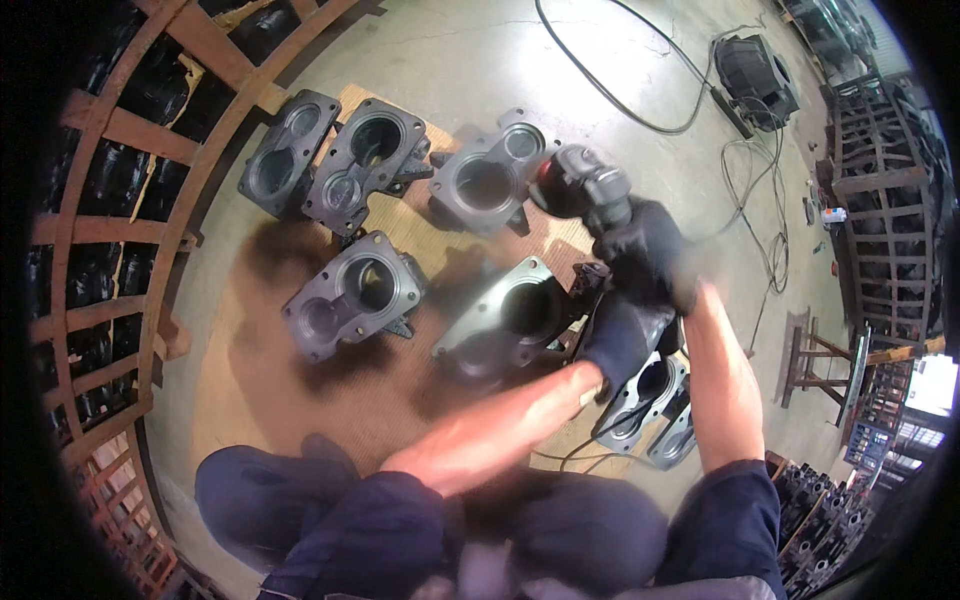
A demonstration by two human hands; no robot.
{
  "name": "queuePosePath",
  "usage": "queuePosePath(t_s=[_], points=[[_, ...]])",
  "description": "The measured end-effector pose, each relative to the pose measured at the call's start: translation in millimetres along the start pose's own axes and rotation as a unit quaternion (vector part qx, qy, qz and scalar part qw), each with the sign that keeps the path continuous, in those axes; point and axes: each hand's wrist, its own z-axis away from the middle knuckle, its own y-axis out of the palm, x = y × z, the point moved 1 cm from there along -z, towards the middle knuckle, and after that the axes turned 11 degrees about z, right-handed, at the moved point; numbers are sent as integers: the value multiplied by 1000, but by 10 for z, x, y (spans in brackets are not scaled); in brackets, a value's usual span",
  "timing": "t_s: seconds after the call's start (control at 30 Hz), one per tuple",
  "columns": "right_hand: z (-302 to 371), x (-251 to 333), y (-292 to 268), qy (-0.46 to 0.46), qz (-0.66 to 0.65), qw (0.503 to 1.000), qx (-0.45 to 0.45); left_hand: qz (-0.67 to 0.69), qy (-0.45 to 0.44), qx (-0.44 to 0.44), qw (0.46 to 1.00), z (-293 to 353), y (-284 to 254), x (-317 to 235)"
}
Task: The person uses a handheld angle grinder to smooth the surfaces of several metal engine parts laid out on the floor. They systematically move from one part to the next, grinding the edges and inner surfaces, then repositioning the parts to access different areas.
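Grey floor (450, 60) beside brown crate (120, 231)

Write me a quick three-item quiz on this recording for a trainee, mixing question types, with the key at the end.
1. True or false: the left hand wears a dark glove.

2. Multiple choice: what lies under the metal castings in the middle of the view? A) a tan sheet; B) a blue tarpaulin; C) a wheeled cart.

3. Fill in the blank: the hand nearest the head of the dark power tool is the ____ hand.

Key: 1. True. 2. A. 3. Right (the right hand holds it).
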Motion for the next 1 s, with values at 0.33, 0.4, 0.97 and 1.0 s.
queuePosePath(t_s=[0.33,0.4,0.97,1.0], points=[[-192,422,-212,154,-98,983,26,-89,-21,-15,996,-160,-273,-370],[-261,541,-179,119,-59,990,54,-43,5,-12,999,-16,-294,-267],[-343,999,315,-16,-106,992,64,35,140,-86,986,426,-546,-281],[-221,1353,329,82,-169,980,72,2,120,-100,988,606,-541,-257]])
